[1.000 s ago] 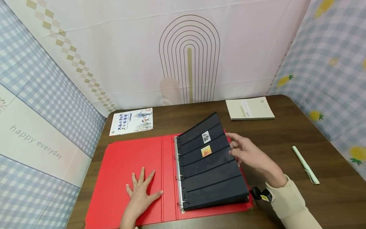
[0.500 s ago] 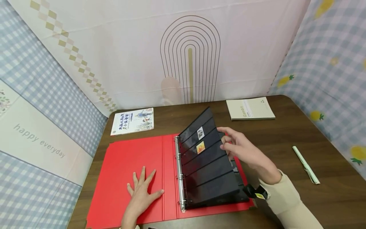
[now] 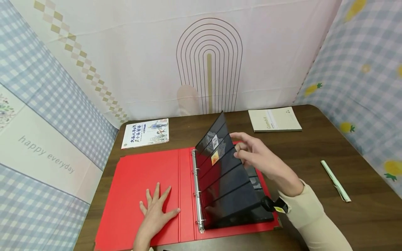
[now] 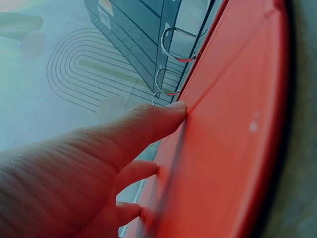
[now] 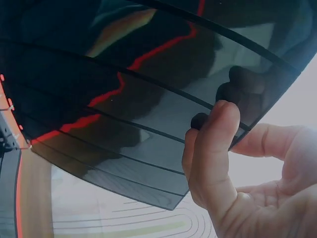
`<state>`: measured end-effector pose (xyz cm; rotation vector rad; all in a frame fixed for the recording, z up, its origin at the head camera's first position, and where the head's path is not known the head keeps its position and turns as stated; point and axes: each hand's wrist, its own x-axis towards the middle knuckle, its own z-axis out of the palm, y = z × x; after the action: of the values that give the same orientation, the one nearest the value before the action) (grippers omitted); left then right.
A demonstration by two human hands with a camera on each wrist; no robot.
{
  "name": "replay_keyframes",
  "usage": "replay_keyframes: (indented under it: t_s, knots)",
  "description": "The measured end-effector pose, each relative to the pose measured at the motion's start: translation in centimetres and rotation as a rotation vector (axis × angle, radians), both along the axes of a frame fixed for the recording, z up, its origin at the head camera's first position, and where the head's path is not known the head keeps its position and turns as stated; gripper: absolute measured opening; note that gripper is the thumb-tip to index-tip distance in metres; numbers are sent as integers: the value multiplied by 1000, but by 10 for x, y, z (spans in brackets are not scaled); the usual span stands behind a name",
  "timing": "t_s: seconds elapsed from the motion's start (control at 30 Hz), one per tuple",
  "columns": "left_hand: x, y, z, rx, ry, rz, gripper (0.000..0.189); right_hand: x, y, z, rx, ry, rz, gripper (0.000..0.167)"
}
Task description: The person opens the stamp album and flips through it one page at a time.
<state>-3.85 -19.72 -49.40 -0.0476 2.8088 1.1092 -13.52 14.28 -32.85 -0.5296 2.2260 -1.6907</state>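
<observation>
Black page [image 3: 226,177]: we see it standing tilted over a red binder [image 3: 141,167], running from the grip towards 7 and 8 o'clock, with 12 at the far side of the head view.
Right hand [image 3: 259,155]: we see it pinching the page's outer edge at about 1 o'clock from the page's middle, the thumb and curled fingers on opposite faces.
Metal rings [image 3: 197,193]: they hold the page's inner edge, between 7 and 8 o'clock from the pinch.
Left hand [image 3: 155,212]: at 8 o'clock from the rings, fingers spread flat on the red cover, the thumb reaching the crease beside the spine.
Page edges: the far corner points to 12 and overlaps the table's back edge in our view; by the near outer corner is a black wrist device [image 3: 273,205], and whether they touch we cannot tell.
Lower pages [image 3: 262,214]: more black sheets lie beneath, a gap opening on the 4 o'clock side.
Brown tabletop [image 3: 301,153]: from the right hand, we find a cream notebook [image 3: 274,119] at 1 and a pale green pen [image 3: 335,181] between 3 and 4, well apart; a picture book [image 3: 145,133] lies near the binder's far edge, almost at 12 from the left hand.
Page surface: glossy, crossed by parallel strips, mirroring red; on its underside we see the fingertips reflected.
Stamps: we count two, a grey-and-white stamp [image 3: 215,142] and, at 6 o'clock from it, a yellow-orange stamp [image 3: 215,158].
</observation>
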Motion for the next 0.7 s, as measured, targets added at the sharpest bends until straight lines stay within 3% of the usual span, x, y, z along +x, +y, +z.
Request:
replay_keyframes:
  t_s: [0.7]
  knots:
    - [-1,-1,0,-3,14,-7,84,0,-37,11,-45,-16,81,57]
